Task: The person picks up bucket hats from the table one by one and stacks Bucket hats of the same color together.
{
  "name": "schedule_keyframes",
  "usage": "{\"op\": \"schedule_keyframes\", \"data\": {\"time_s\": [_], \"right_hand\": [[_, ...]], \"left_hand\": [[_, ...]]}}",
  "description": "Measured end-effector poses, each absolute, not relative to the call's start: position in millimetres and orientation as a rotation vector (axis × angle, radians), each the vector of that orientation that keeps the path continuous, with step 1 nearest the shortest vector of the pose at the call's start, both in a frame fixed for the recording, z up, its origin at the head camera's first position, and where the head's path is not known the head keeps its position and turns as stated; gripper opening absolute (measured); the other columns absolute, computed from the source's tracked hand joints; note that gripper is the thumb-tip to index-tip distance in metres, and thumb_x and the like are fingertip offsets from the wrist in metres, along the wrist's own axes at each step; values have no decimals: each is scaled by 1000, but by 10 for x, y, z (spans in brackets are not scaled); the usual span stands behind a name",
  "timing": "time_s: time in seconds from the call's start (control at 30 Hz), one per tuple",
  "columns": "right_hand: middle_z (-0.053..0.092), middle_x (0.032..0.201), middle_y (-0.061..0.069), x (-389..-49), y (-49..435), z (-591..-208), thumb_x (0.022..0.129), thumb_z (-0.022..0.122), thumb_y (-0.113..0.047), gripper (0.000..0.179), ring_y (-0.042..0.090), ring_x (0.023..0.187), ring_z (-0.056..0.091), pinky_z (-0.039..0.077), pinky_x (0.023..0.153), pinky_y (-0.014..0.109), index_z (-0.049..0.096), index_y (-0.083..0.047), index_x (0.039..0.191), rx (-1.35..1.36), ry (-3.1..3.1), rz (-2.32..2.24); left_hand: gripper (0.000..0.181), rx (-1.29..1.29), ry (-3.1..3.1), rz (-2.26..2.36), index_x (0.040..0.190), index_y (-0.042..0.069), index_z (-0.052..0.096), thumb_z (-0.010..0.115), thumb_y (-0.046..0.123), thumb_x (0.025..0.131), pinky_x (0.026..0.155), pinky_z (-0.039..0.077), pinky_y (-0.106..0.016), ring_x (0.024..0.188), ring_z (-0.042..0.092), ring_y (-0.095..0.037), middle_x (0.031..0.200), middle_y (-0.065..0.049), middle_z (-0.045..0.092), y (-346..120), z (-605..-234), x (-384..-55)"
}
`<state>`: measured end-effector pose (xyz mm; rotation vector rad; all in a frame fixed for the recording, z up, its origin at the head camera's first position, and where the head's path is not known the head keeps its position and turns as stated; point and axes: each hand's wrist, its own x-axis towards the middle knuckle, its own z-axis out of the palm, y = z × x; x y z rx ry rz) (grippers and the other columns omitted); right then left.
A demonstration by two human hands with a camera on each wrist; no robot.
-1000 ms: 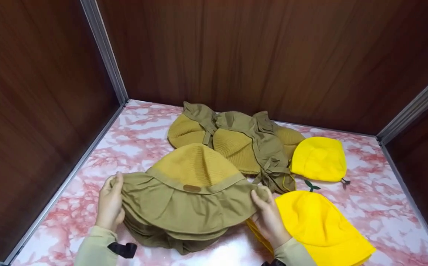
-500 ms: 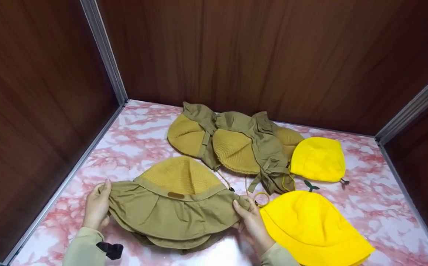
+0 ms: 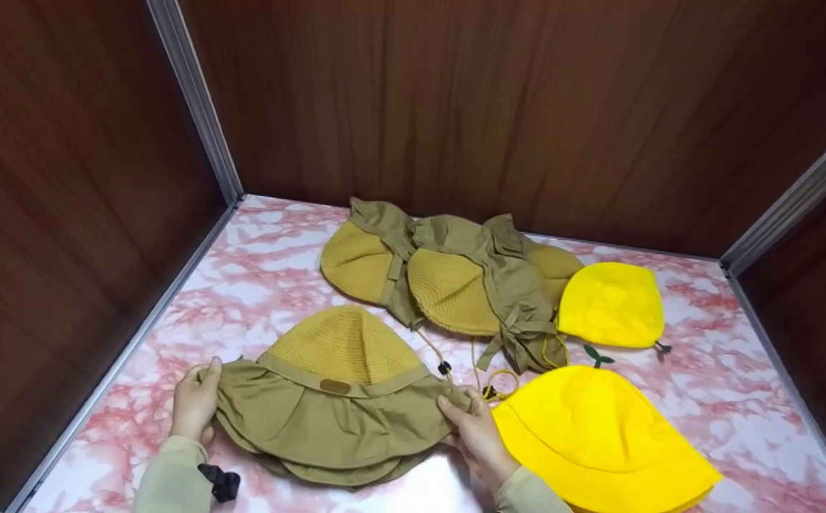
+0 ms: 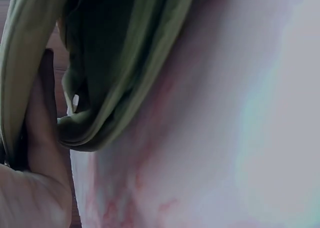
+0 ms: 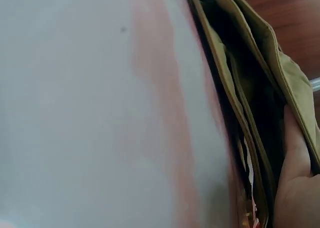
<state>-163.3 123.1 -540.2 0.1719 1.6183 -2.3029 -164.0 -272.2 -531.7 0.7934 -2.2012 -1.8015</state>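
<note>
An olive sun hat (image 3: 334,420) with a mustard knitted crown and a small brown patch lies at the front of the table. My left hand (image 3: 196,399) pinches its brim at the left edge. At the right edge the brim is pinched by my right hand (image 3: 480,434). In the left wrist view, fingers (image 4: 42,128) go under the brim's fold. The right wrist view shows layered brim fabric (image 5: 235,83), with fingers (image 5: 295,153) tucked between the layers. Right beside my right hand lies a yellow bucket hat (image 3: 598,434) with a green sprout on top.
Behind lie several overlapping olive-and-mustard hats (image 3: 455,285) with ties and cords. A second yellow hat (image 3: 612,306) sits at their right end. Brown wood-grain panels (image 3: 455,107) with metal edging wall in the pink marbled table (image 3: 170,342).
Both hands have moved left and down with the held hat, setting it lower on the table. It now stands apart from the hats behind, and their cords show.
</note>
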Motion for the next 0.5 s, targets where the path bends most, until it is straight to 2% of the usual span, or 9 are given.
{"op": "schedule_keyframes", "data": {"time_s": [0.1,0.13,0.23,0.33,0.43,0.5], "right_hand": [[69,91,-2,-1617,1222,-5352,96,61,-8,16,13,75,69,61,70,32,53,-8,110,175,1675,-2284],[68,93,-1,-1612,1219,-5325,95,62,-7,20,13,76,68,60,68,30,53,-5,113,166,1727,-2270],[66,104,5,-1597,1207,-5238,92,63,-1,33,11,88,64,57,75,24,50,5,121,73,1950,-2211],[64,112,15,-1600,1201,-5170,88,66,1,37,17,100,60,51,85,21,53,9,122,-78,2276,-2093],[63,119,20,-1605,1182,-5138,86,67,3,32,27,109,60,49,99,31,61,5,118,-264,2578,-1899],[62,123,20,-1600,1153,-5127,86,68,2,32,33,113,59,48,103,42,64,2,117,-403,2764,-1699]], "left_hand": [[38,837,-2142,-1825,113,0,59,53,36,101,70,47,-12,78,52,2,88,11,56,-2697,-5333,-1643],[39,849,-2133,-1828,116,-1,58,54,35,101,72,46,-11,81,52,1,94,7,58,-2687,-5324,-1643],[44,865,-2153,-1778,128,-2,52,52,34,102,83,45,-16,98,54,-9,117,-11,61,-2649,-5259,-1645],[42,798,-2238,-1661,134,-3,48,50,26,103,101,45,-34,118,54,-30,137,-26,52,-2586,-5146,-1645],[37,675,-2391,-1404,134,-1,52,52,17,101,111,36,-54,131,43,-45,141,-28,49,-2468,-5034,-1635],[36,565,-2499,-1189,132,0,55,55,16,100,115,26,-61,137,35,-49,143,-27,48,-2359,-4978,-1626]]}}
